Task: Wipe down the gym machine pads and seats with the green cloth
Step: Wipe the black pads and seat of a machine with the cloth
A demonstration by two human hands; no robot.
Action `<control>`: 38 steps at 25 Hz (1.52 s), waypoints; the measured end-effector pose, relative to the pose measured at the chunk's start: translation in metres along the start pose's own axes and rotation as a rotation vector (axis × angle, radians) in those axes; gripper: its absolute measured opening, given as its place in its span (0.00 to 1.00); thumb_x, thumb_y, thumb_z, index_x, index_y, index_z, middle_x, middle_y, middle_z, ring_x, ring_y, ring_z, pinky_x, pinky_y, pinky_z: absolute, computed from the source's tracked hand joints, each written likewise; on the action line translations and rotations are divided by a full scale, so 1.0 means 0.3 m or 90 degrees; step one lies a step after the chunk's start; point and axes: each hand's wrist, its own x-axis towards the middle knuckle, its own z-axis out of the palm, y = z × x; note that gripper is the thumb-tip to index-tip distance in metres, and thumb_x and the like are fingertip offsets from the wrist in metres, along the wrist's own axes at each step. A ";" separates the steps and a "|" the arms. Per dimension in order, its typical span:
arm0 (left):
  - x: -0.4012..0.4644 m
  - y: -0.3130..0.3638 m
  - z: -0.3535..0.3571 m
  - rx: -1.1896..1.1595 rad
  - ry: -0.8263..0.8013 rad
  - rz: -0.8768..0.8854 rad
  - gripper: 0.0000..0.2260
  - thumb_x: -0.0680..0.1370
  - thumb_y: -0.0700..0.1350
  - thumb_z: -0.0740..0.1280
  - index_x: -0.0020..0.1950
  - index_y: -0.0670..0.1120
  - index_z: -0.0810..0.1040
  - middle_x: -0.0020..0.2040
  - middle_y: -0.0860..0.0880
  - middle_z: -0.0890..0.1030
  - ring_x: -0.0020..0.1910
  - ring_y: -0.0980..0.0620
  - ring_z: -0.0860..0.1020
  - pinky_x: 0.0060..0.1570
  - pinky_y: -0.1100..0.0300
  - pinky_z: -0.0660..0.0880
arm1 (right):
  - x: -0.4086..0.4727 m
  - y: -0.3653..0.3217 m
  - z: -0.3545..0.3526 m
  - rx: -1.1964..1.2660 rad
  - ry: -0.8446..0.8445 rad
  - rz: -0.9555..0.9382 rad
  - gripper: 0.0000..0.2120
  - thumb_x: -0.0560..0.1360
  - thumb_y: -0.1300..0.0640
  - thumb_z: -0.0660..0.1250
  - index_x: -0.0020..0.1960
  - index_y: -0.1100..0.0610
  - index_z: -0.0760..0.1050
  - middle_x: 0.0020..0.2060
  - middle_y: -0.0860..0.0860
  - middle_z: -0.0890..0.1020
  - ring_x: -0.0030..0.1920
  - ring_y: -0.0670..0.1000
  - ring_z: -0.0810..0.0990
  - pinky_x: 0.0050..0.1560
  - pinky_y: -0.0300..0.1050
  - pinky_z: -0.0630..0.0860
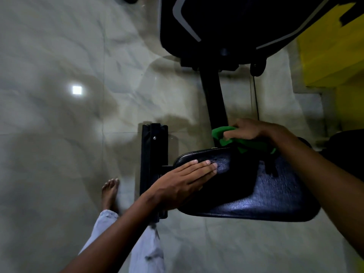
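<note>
A black padded seat [266, 194] of a gym machine lies in the lower right of the head view. My left hand [183, 182] rests flat on its near left part with straight fingers. My right hand [254, 131] grips a bunched green cloth [222, 137] at the seat's far edge, beside the black upright post [213, 99]. Part of the cloth is hidden under my right hand and wrist.
A larger black pad with a grey stripe [226, 26] sits above, at the top of the post. A black metal frame bar [153, 170] stands left of the seat. Yellow blocks [334, 56] lie at the right. My bare foot [110, 192] stands on the glossy tiled floor [59, 115].
</note>
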 end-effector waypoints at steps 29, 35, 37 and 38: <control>-0.196 -0.224 -0.611 -0.268 0.371 -0.532 0.15 0.73 0.46 0.69 0.58 0.44 0.79 0.54 0.51 0.81 0.54 0.55 0.79 0.52 0.56 0.78 | -0.161 -0.581 -0.129 0.455 0.300 -0.147 0.05 0.75 0.55 0.67 0.40 0.50 0.77 0.32 0.45 0.77 0.33 0.45 0.75 0.31 0.32 0.70; -0.196 -0.176 -1.086 -0.220 0.433 -0.486 0.13 0.74 0.39 0.71 0.57 0.44 0.79 0.52 0.55 0.79 0.53 0.55 0.79 0.51 0.61 0.77 | -0.431 -0.822 -0.308 0.523 0.419 -0.193 0.02 0.74 0.53 0.67 0.44 0.49 0.78 0.38 0.50 0.80 0.42 0.51 0.78 0.47 0.46 0.73; -0.193 -0.179 -1.230 -0.208 0.456 -0.475 0.12 0.74 0.39 0.71 0.57 0.44 0.80 0.52 0.54 0.80 0.53 0.56 0.78 0.50 0.62 0.76 | -0.517 -0.901 -0.374 0.535 0.454 -0.210 0.03 0.74 0.53 0.66 0.46 0.49 0.79 0.40 0.51 0.81 0.43 0.51 0.78 0.48 0.46 0.73; -0.195 -0.180 -1.312 -0.203 0.468 -0.470 0.12 0.74 0.39 0.71 0.56 0.44 0.80 0.52 0.53 0.80 0.53 0.56 0.78 0.49 0.62 0.76 | -0.566 -0.947 -0.411 0.543 0.475 -0.222 0.03 0.75 0.55 0.66 0.44 0.49 0.79 0.40 0.52 0.81 0.43 0.51 0.78 0.48 0.46 0.74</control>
